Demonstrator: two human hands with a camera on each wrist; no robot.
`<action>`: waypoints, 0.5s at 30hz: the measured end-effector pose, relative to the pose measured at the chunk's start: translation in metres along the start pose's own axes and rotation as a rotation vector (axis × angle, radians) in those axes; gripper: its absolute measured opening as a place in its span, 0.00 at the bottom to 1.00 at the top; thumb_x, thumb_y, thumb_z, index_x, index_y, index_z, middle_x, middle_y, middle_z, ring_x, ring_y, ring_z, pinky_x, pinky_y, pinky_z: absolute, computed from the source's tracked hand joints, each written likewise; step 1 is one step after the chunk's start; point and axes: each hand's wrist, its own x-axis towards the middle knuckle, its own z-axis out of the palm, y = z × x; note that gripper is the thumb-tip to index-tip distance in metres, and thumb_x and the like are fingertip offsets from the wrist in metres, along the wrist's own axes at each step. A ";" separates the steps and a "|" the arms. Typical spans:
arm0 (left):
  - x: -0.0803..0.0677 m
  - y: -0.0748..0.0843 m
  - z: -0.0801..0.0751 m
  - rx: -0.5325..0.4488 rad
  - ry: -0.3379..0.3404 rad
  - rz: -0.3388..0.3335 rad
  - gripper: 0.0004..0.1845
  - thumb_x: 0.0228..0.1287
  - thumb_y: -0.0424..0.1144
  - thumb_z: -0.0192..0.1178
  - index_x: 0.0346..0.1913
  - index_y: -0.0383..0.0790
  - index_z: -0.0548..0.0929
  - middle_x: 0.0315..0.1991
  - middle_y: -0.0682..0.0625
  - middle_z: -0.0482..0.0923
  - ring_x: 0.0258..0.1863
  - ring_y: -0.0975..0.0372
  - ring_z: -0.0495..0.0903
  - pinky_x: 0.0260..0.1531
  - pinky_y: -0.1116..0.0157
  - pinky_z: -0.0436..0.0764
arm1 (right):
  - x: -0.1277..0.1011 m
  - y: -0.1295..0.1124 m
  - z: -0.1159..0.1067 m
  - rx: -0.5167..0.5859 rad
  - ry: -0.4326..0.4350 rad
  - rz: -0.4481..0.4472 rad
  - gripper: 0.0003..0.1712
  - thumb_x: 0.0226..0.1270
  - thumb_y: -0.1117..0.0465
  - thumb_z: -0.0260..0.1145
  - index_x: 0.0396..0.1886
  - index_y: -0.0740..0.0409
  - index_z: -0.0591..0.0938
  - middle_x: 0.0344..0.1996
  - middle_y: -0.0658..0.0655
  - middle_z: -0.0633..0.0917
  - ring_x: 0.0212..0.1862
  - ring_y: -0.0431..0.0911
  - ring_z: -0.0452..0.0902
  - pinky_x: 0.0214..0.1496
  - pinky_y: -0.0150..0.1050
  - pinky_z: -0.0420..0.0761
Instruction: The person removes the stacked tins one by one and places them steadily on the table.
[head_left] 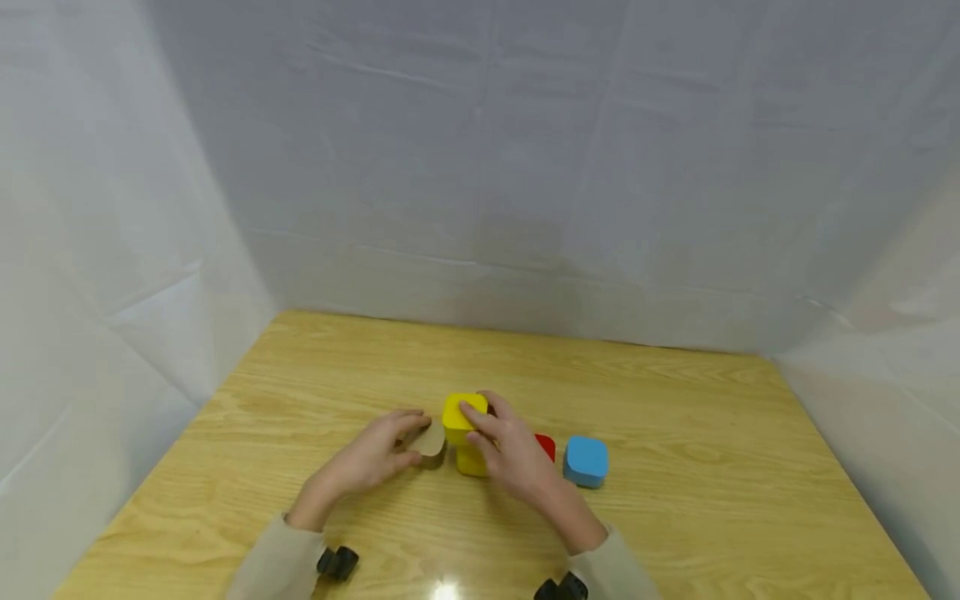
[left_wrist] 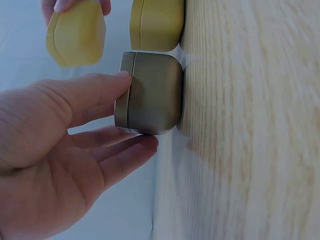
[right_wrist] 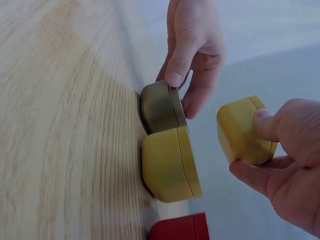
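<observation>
Two hands working a row of rounded boxes

Sleeves and wrists are sitting closest to the head camera, and beyond them both hands are meeting at the middle of the pale wooden table (head_left: 315,375). The right hand (head_left: 510,450) is pinching a yellow rounded-square plastic lid (head_left: 463,412) between thumb and fingers, holding it clear above the yellow rounded-square box (head_left: 471,462) that is resting on the table. The left hand (head_left: 375,457) is gripping a brown-grey rounded-square box (head_left: 432,438), thumb on one side and fingers on the other, with that box touching the yellow one.

To do this well, the lid probably wants keeping level and square over its base, with the left hand steadying the neighbouring box so nothing is sliding.

The head view alone is showing a red rounded box (head_left: 547,446) half hidden behind the right hand and a blue rounded-square box (head_left: 586,461) just beside it. The left wrist view is revealing the seam on the brown-grey box (left_wrist: 150,92) and the fingers clamped across it. The right wrist view is showing the open gap between the lid (right_wrist: 245,131) and the yellow box (right_wrist: 167,164).
</observation>
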 end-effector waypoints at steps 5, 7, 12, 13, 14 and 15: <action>0.000 0.000 0.000 -0.004 -0.001 -0.004 0.27 0.67 0.32 0.63 0.67 0.27 0.71 0.69 0.30 0.65 0.66 0.39 0.68 0.58 0.48 0.77 | -0.009 0.007 -0.007 0.020 0.069 0.001 0.26 0.74 0.64 0.59 0.70 0.59 0.72 0.71 0.67 0.66 0.66 0.60 0.70 0.61 0.51 0.78; 0.000 0.000 0.000 -0.012 -0.001 -0.006 0.27 0.67 0.32 0.63 0.67 0.26 0.71 0.68 0.30 0.66 0.65 0.40 0.69 0.57 0.49 0.78 | -0.013 0.009 -0.010 0.026 0.099 0.000 0.26 0.73 0.65 0.60 0.69 0.60 0.73 0.70 0.68 0.66 0.66 0.61 0.70 0.61 0.52 0.78; -0.001 0.001 -0.001 -0.020 0.000 -0.013 0.27 0.67 0.31 0.62 0.67 0.26 0.71 0.68 0.30 0.66 0.65 0.40 0.70 0.58 0.49 0.77 | -0.018 0.015 -0.016 0.067 0.138 -0.010 0.26 0.73 0.68 0.60 0.69 0.60 0.73 0.69 0.66 0.68 0.64 0.57 0.73 0.59 0.50 0.79; -0.001 0.001 -0.001 -0.021 0.002 -0.014 0.27 0.67 0.31 0.62 0.67 0.26 0.71 0.68 0.30 0.67 0.64 0.40 0.70 0.58 0.48 0.77 | -0.019 0.017 -0.017 0.078 0.144 -0.016 0.26 0.72 0.69 0.60 0.70 0.60 0.73 0.68 0.66 0.69 0.64 0.56 0.73 0.59 0.50 0.79; -0.001 0.001 -0.001 -0.019 0.001 -0.010 0.27 0.67 0.31 0.63 0.66 0.26 0.71 0.67 0.30 0.67 0.64 0.40 0.70 0.58 0.48 0.78 | -0.020 0.018 -0.018 0.086 0.149 -0.021 0.27 0.72 0.69 0.60 0.70 0.60 0.73 0.68 0.66 0.69 0.63 0.55 0.73 0.59 0.50 0.79; -0.001 0.002 -0.001 -0.019 0.001 -0.006 0.27 0.67 0.31 0.63 0.66 0.26 0.71 0.67 0.30 0.67 0.64 0.40 0.71 0.57 0.48 0.78 | -0.021 0.020 -0.019 0.096 0.155 -0.027 0.27 0.72 0.70 0.60 0.70 0.61 0.72 0.68 0.66 0.69 0.63 0.55 0.73 0.59 0.50 0.79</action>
